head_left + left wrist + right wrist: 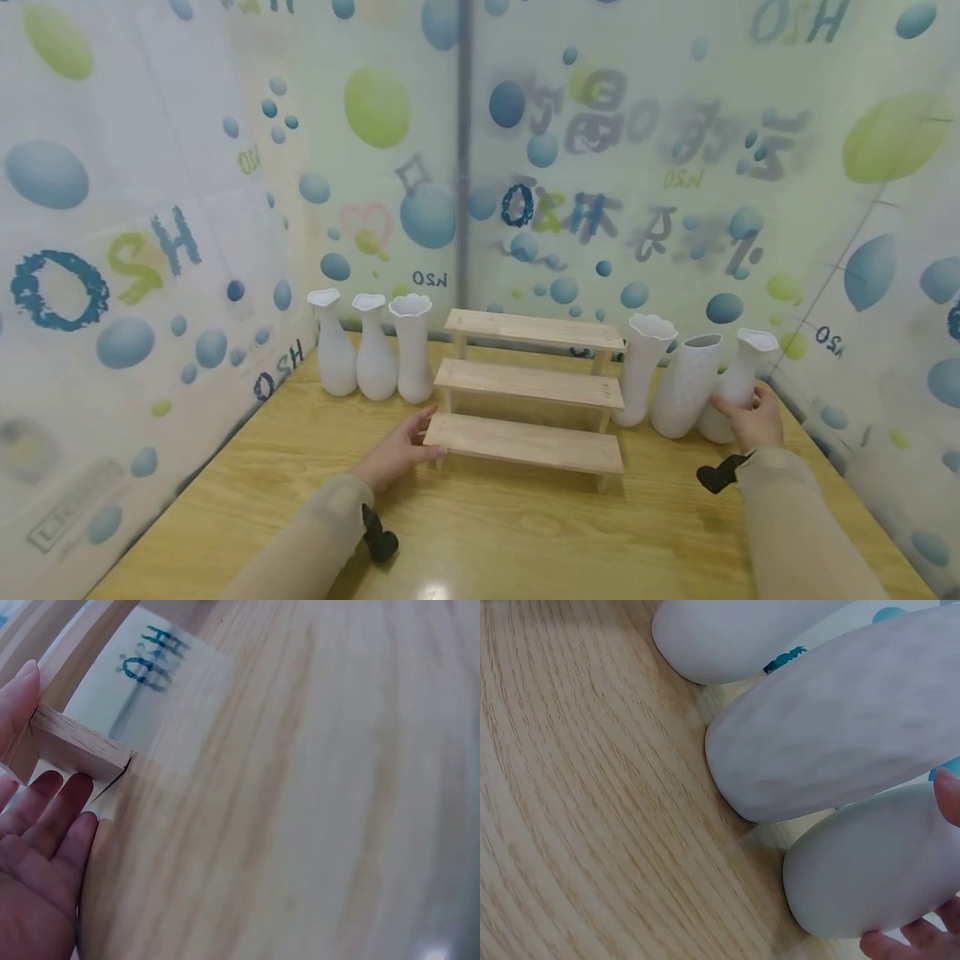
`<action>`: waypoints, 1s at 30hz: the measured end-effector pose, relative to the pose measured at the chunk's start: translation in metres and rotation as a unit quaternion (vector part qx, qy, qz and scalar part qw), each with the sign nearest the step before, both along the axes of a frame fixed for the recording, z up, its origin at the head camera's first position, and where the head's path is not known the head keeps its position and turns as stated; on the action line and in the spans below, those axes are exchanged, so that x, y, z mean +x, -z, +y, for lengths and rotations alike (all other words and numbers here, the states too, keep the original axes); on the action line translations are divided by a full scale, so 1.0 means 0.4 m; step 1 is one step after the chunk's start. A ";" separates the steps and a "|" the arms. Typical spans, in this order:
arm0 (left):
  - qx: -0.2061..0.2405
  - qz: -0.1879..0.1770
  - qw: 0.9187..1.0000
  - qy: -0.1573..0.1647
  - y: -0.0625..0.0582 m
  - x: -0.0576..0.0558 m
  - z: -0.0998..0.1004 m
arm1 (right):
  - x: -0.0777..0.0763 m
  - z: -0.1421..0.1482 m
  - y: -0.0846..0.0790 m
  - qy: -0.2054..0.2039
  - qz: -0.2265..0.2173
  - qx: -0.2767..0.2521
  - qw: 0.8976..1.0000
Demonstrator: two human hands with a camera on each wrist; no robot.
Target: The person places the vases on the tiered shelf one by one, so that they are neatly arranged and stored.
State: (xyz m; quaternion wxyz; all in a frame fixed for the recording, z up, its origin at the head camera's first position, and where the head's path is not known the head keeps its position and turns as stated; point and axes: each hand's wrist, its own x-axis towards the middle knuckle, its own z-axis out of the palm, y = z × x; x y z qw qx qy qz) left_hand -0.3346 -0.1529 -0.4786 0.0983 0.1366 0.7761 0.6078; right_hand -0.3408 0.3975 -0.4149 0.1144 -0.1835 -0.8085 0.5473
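Observation:
A three-step wooden display stand stands mid-table. My left hand grips the left end of its lowest step, and in the left wrist view the fingers curl by the short leg. At the far right, my right hand holds a white vase with a flared mouth round its lower body. Seen from the right wrist, thumb and fingers lie on opposite sides of that vase, whose base is at the table. Beside it stands a textured white vase.
A scalloped-rim white vase stands just right of the stand. To the stand's left are three more white vases, the nearest one scalloped. Printed curtains surround the wooden table at the back and sides.

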 end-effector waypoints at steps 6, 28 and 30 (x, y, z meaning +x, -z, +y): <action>0.021 -0.007 1.000 0.012 -0.002 0.002 -0.006 | -0.007 0.007 0.011 -0.002 0.004 0.005 1.000; 0.061 -0.022 0.998 0.023 0.009 -0.001 -0.010 | 0.009 0.016 0.029 0.027 -0.022 0.052 0.998; 0.061 -0.022 0.998 0.023 0.011 -0.001 -0.010 | 0.014 0.013 0.030 0.035 -0.024 0.056 0.998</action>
